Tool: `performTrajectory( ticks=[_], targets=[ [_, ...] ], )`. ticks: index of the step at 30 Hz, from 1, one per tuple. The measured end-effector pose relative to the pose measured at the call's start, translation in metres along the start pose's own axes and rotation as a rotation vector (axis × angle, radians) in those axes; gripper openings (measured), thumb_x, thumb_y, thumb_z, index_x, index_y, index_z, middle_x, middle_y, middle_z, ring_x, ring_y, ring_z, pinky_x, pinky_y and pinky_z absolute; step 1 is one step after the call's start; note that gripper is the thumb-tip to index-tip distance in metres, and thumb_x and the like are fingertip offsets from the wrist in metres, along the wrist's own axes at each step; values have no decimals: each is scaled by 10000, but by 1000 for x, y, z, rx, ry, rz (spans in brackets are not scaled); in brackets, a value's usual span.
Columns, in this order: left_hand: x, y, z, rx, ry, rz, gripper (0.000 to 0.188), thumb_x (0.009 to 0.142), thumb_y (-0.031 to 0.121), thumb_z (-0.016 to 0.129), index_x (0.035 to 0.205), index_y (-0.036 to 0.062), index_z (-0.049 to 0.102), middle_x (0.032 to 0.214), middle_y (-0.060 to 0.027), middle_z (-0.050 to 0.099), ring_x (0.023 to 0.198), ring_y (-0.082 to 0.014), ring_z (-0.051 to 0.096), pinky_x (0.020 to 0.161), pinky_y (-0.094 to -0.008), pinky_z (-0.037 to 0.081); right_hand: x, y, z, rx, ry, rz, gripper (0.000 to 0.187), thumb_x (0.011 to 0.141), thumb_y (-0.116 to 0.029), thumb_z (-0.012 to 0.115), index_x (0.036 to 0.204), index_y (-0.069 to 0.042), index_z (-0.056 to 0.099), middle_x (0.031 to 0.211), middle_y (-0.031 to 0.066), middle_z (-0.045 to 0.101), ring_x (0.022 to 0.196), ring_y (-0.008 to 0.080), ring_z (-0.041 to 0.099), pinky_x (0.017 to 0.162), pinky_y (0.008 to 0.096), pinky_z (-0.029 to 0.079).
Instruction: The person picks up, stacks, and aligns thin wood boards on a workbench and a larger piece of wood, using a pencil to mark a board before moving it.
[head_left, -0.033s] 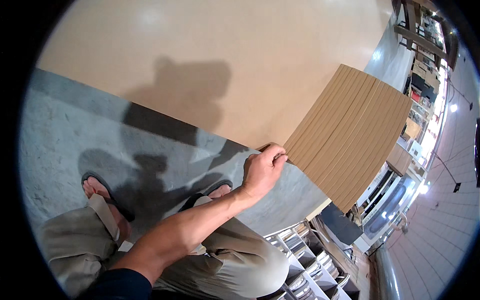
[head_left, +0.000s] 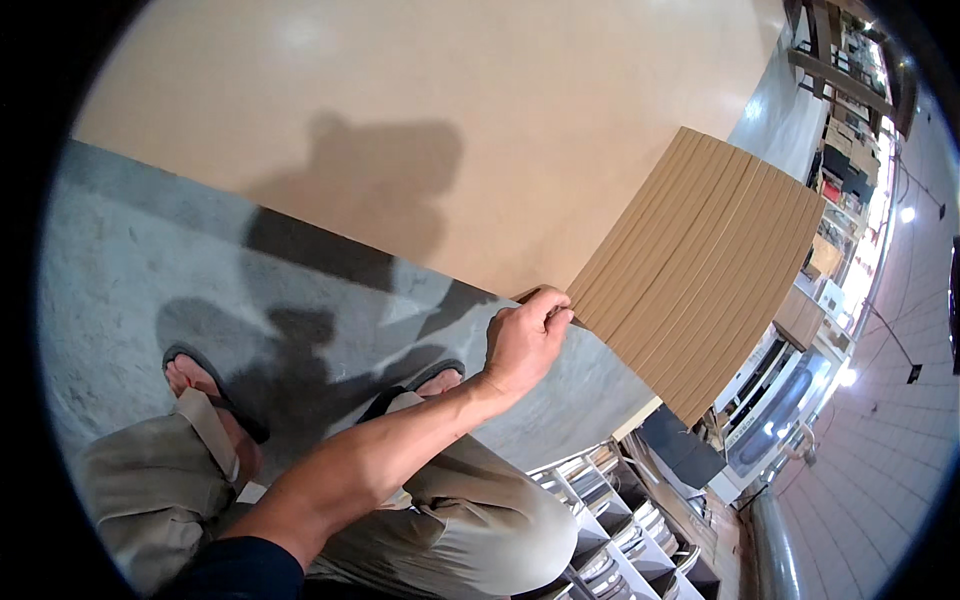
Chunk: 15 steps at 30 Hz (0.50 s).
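My left hand (head_left: 527,338) is closed at the near corner of a stack of large tan boards (head_left: 590,90). Its thumb and fingers are pinched together over that corner. A small dark brown sliver shows beside the knuckles, but what lies between the fingers is hidden. To the right of the hand, the stack's layered side (head_left: 705,265) shows several brown board edges lying one on another. The broad tan top face stretches away, with a head-and-shoulders shadow across it. My right hand is out of view.
A grey concrete floor (head_left: 130,240) runs along the stack's near edge, under my sandalled feet. At lower right stands a white rack (head_left: 625,540) with rolled strips in its compartments. Beyond the stack are a machine with a clear cover (head_left: 775,415) and a dark box (head_left: 680,447).
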<state>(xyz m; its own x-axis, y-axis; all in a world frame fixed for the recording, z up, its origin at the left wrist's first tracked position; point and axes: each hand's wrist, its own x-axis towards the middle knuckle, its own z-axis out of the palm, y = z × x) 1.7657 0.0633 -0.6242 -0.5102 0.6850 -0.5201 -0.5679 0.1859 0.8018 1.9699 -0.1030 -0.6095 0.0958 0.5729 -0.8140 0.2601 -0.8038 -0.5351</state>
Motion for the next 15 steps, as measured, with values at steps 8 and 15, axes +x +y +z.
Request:
performTrajectory(
  ticks=[8,15],
  targets=[
    [1,8,-3,-54,-46,-19,160,836,66,676,965,-7,614,580,-53,578,503,-59,500,466,-250,405,3,10,8,-33,-5,92,502,984,-313,483,1300,76,457,1228,177,565,1112,260,550,972,393,432],
    [5,9,-3,-42,-59,-14,191,820,90,697,961,-2,607,570,-77,589,504,-98,540,480,-274,427,6,14,8,-52,-7,126,507,980,-310,491,1304,78,453,1232,178,563,1113,259,550,972,390,433]
  ],
)
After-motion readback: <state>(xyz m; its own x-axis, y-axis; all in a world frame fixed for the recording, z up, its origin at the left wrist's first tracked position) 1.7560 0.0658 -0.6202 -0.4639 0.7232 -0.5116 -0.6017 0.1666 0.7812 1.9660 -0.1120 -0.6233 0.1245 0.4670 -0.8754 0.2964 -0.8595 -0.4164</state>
